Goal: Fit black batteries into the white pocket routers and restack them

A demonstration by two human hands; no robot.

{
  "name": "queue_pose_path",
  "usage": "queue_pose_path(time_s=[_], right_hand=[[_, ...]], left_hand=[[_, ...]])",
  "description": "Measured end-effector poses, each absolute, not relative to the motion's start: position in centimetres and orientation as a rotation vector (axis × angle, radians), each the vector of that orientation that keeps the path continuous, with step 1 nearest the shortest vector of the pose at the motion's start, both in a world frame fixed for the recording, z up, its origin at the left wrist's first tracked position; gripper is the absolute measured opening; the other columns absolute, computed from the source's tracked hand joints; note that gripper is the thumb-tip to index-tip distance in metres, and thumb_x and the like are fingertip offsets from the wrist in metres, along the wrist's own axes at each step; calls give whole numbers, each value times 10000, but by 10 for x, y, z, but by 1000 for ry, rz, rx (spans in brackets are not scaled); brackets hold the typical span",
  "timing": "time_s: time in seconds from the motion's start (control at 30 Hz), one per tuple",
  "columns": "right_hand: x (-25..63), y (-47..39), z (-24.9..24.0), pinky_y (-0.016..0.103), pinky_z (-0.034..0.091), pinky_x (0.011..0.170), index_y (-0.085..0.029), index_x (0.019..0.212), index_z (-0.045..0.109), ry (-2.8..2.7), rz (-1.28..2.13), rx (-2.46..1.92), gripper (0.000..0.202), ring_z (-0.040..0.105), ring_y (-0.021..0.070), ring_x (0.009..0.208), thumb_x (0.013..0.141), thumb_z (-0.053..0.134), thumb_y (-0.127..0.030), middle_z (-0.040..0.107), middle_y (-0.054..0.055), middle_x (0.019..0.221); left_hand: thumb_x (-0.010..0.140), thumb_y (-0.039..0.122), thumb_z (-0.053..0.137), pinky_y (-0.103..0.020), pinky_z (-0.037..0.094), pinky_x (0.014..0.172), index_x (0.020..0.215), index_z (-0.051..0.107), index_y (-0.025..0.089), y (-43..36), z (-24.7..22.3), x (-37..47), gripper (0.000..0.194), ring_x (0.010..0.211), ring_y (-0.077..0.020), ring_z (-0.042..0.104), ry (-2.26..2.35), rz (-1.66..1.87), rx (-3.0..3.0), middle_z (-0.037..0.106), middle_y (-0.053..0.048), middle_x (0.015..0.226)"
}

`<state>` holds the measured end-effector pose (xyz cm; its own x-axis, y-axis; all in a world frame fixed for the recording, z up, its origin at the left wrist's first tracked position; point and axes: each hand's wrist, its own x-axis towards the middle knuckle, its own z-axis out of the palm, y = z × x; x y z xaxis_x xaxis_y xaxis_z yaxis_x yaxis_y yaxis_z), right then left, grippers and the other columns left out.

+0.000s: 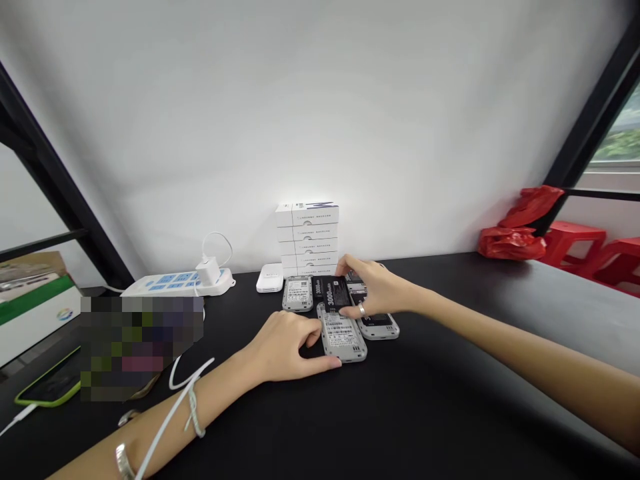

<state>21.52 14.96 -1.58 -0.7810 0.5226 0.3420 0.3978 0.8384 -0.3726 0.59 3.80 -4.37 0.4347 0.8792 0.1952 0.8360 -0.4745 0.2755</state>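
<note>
Now we have a black battery in our right hand, pinched between thumb and fingers over the upper end of an open grey device; whether it touches the casing, we can't tell. Our left hand, fingers curled and thumb stretched out, sits at the device's lower left, and we can't tell if it grips. Behind, a second open device lies on the black surface, just before stacked white boxes.

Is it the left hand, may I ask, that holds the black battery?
No, the right hand holds the black battery, while the left hand is at the nearest gray case.
</note>
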Motion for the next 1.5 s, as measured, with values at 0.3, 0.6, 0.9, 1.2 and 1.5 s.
queue_pose_path(time_s=[0.3, 0.6, 0.9, 1.2, 1.5], right_hand=[[228, 115, -21, 300, 392, 912, -224, 1117, 480, -2638, 682, -737, 616, 483, 184, 1063, 662, 677, -589, 532, 17, 1152], [226, 109, -31, 521, 108, 1075, -171, 1348, 424, -2806, 351, -691, 924, 282, 343, 1270, 622, 607, -713, 417, 137, 1322], [219, 108, -37, 492, 174, 1048, -171, 1315, 470, -2765, 466, -842, 903, 296, 330, 1210, 571, 676, -640, 414, 120, 1291], [219, 111, -42, 478, 133, 1068, -216, 1297, 513, -2725, 548, -826, 884, 281, 330, 1209, 528, 723, -598, 409, 79, 1279], [240, 115, -22, 479, 276, 1032, -260, 1285, 465, -2562, 433, -735, 882, 343, 320, 1229, 528, 719, -635, 402, 87, 1316]], left_hand=[[744, 609, 553, -231, 239, 484, 613, 411, 152, 39, -45, 6, 496, 463, -66, 353, 1555, 475, 2540, 439, 54, 509], [758, 603, 546, -226, 243, 477, 610, 394, 145, 37, -45, 6, 505, 463, -63, 351, 1553, 478, 2546, 431, 49, 505], [755, 632, 537, -227, 246, 477, 608, 387, 144, 40, -44, 6, 531, 464, -66, 342, 1560, 461, 2533, 420, 47, 506], [734, 668, 540, -228, 235, 480, 614, 405, 145, 39, -43, 6, 554, 467, -68, 353, 1558, 435, 2518, 429, 44, 513], [910, 535, 351, -241, 257, 527, 646, 428, 145, 40, -48, 0, 477, 495, -85, 395, 1447, 505, 2517, 448, 30, 546]])
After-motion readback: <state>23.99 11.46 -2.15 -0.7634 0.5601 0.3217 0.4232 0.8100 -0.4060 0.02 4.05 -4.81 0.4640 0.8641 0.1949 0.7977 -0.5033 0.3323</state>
